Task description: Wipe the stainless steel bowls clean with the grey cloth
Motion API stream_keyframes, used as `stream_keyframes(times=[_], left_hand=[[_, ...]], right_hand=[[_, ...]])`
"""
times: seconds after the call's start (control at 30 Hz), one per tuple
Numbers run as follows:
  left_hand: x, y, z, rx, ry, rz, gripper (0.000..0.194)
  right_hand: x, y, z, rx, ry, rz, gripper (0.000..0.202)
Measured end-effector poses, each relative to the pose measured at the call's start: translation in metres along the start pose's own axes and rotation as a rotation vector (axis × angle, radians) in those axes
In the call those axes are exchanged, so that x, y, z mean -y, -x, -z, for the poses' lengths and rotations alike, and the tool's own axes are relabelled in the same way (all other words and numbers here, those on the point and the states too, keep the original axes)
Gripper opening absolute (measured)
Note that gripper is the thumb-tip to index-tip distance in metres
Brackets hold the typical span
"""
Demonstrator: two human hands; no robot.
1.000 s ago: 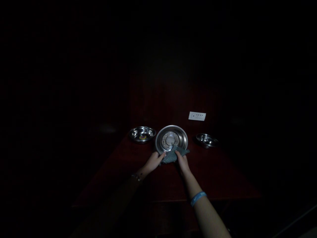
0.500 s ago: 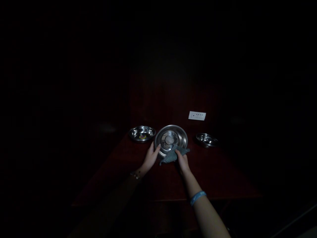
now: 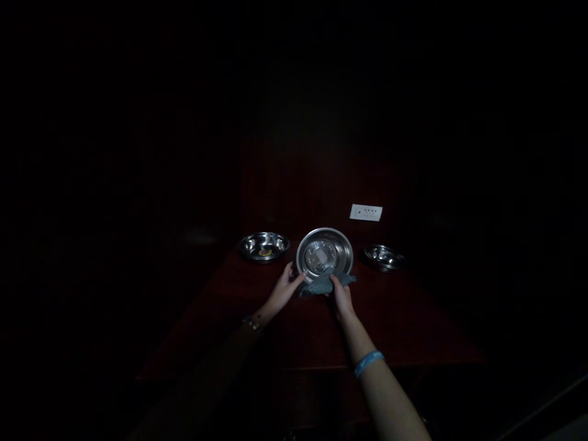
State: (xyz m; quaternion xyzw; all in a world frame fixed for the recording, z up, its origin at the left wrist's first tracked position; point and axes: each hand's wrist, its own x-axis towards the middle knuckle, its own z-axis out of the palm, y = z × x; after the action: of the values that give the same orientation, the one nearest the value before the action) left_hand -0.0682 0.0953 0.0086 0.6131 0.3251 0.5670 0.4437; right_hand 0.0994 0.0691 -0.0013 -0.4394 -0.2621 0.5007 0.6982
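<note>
A shiny steel basin (image 3: 340, 248) is tilted up with its inside facing me, raised over the table. My left hand (image 3: 285, 289) grips its lower left rim, thumb on the inner side and fingers behind. At the lower right rim my right hand (image 3: 341, 294) is closed on a grey-green cloth (image 3: 321, 284), pinching it over the basin's edge with the thumb in front. The right hand's other fingers are hidden behind the cloth and basin.
Back left on the dark red table (image 3: 390, 331) stands a steel basin (image 3: 248, 248) with a coloured label inside. Another steel basin (image 3: 383, 257) stands back right. A white socket plate (image 3: 365, 212) is on the wall behind. The surroundings are very dark.
The held basin has shifted slightly right and tipped more upright. Both hands have moved a little to the right with it, the cloth still at its lower rim.
</note>
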Motion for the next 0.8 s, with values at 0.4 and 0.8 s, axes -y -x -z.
stream_keyframes(times=[0.4, 0.8], left_hand=[[0.0053, 0.007, -0.0007, 0.095, -0.093, 0.079, 0.061], [0.009, 0.0064, -0.0007, 0.037, -0.122, 0.032, 0.057]], right_hand=[[0.0008, 0.0024, -0.0012, 0.033, 0.085, 0.023, 0.043], [0.0013, 0.0016, -0.0015, 0.085, 0.122, 0.074, 0.041]])
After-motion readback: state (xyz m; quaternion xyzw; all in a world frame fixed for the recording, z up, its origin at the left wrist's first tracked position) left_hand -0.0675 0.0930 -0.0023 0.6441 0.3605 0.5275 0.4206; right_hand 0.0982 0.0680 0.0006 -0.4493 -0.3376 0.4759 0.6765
